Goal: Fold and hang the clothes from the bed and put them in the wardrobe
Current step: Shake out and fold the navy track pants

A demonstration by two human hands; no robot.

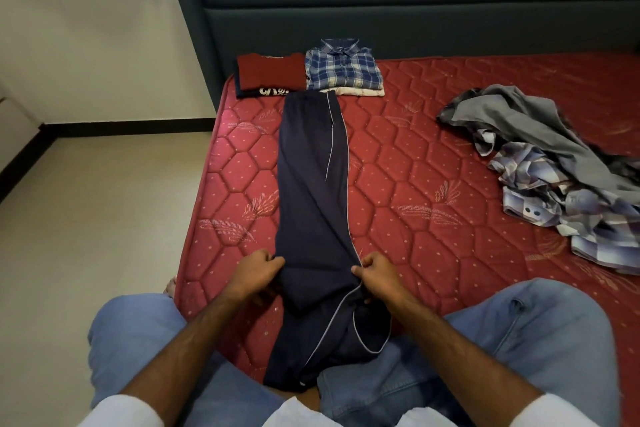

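Trousers [311, 184], near end hidden behind lap.

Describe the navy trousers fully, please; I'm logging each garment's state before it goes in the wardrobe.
The navy trousers are dark blue, soft-looking fabric with thin white piping down the side seam. They lie stretched lengthwise on the red mattress, folded leg over leg, the far end almost reaching the folded stacks. The near end drapes off the mattress edge onto the person's lap. The left hand and right hand each grip an edge, fingers curled in the cloth.
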